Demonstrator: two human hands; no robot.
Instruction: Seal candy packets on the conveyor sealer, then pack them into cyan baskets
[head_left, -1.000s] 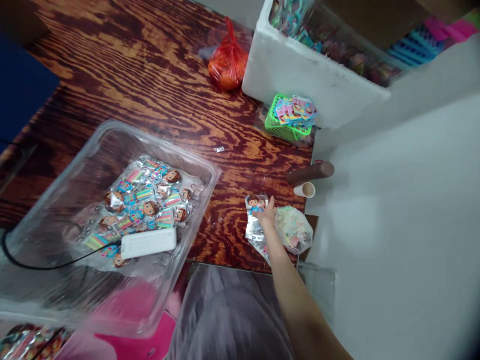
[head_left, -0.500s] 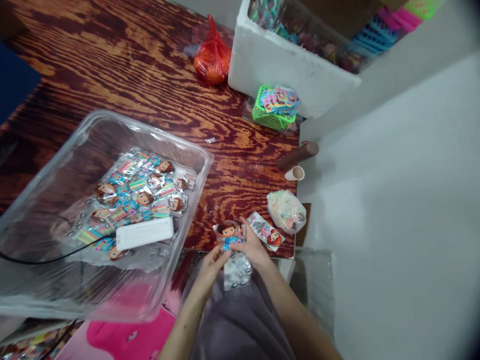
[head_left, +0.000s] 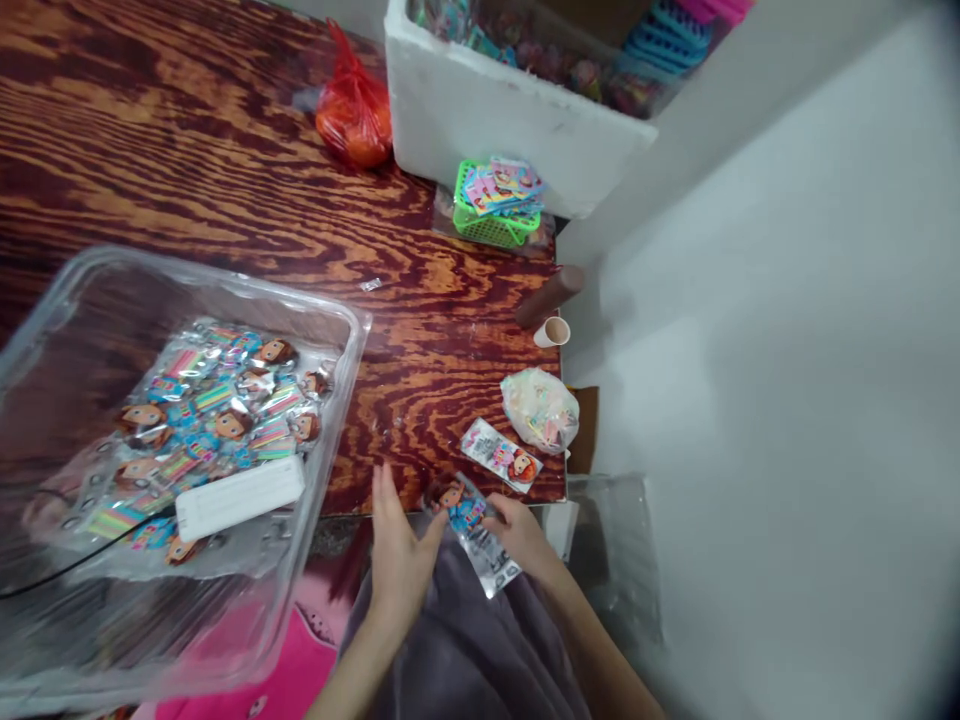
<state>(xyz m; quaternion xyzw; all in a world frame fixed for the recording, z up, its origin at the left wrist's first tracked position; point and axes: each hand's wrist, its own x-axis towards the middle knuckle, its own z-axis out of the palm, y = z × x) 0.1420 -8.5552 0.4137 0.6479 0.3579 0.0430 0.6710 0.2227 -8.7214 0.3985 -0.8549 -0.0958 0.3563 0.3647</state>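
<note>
My right hand (head_left: 521, 535) grips the edge of a clear plastic packet (head_left: 469, 510) printed with a brown-haired cartoon figure in blue. The packet tilts over my lap at the table's front edge, its silvery lower half hanging down. Just left of it, my left hand (head_left: 401, 545) has its fingers stretched out and its thumb apart, holding nothing. Whether the thumb touches the packet I cannot tell. A second packet with a red-haired figure (head_left: 502, 455) lies flat on the table beyond my right hand. Beside that sits a knotted plastic bag of small pastel pieces (head_left: 541, 410).
At left, a clear plastic tub (head_left: 352, 350) holds several similar packets and a white device (head_left: 240, 497) with a black cable. Farther back are a paper cup (head_left: 553, 332), a brown cylinder (head_left: 551, 297), a green basket of cards (head_left: 491, 228), a red bag (head_left: 354, 120) and a white foam box (head_left: 487, 115).
My left hand has let go of the packet and moved left, its fingers straightening. The packet has turned aslant in my right hand. The whole view has shifted to the right.
</note>
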